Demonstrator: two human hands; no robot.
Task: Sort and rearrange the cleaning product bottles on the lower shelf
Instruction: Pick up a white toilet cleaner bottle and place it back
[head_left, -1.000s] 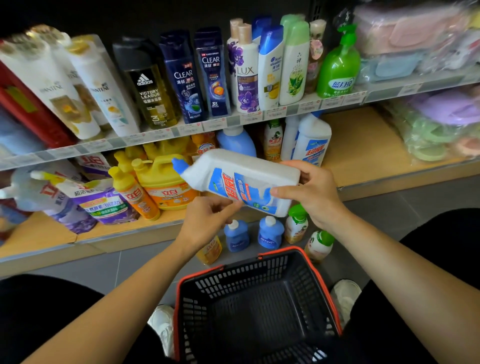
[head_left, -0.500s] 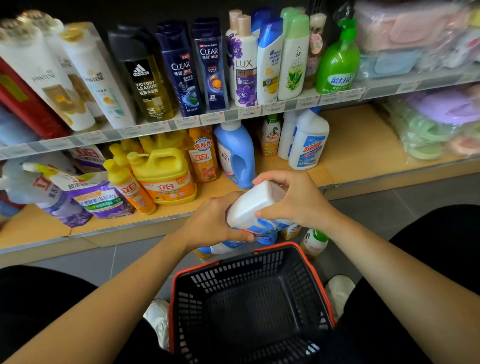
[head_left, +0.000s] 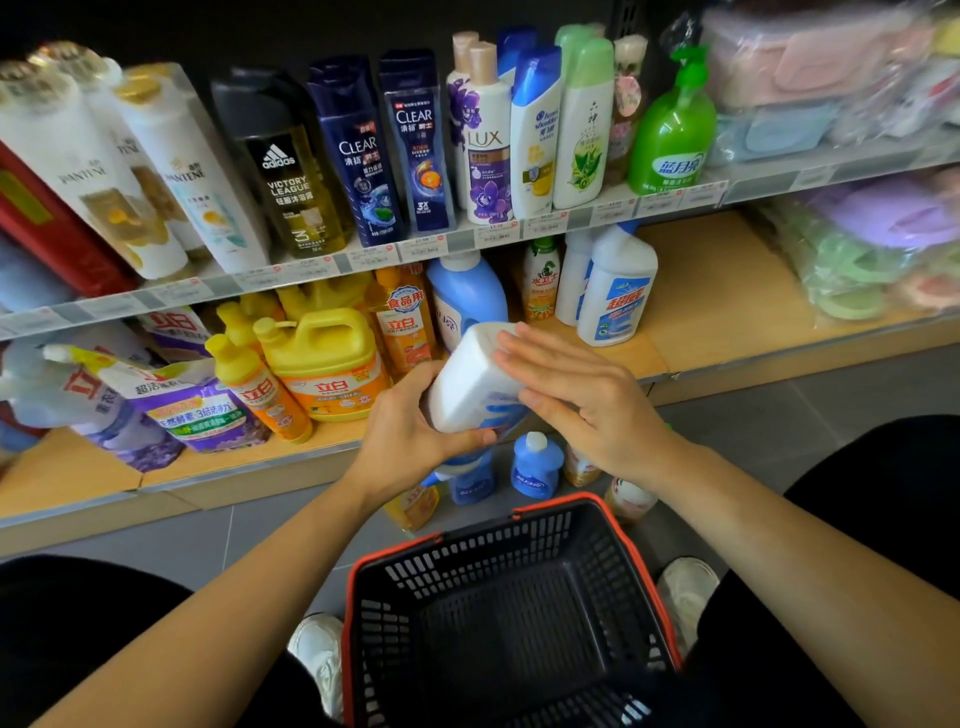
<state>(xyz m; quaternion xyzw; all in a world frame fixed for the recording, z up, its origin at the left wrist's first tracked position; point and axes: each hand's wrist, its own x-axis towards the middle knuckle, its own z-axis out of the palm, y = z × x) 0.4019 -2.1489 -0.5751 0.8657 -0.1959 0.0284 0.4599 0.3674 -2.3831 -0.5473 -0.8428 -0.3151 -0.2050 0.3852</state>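
A white cleaner bottle with a blue label (head_left: 470, 382) is tipped neck-down in front of the lower shelf (head_left: 722, 322), its flat base pointing up. My left hand (head_left: 410, 428) grips its lower body with curled fingers. My right hand (head_left: 576, 395) lies against its right side with fingers straight. Two matching white bottles (head_left: 615, 291) stand upright on the lower shelf behind. Yellow detergent jugs (head_left: 324, 358), an orange bottle (head_left: 408, 325) and a blue bottle (head_left: 465, 293) stand left of them.
Small blue bottles (head_left: 535, 465) and other small bottles stand on the grey floor below my hands. A black basket with a red rim (head_left: 511, 613) sits between my knees. Shampoo bottles (head_left: 415, 140) line the upper shelf. Purple refill bags (head_left: 171, 400) lie at the left.
The bottle went from lying sideways to tipped neck-down and moved lower. My right hand has released its grip and now lies flat against the bottle.
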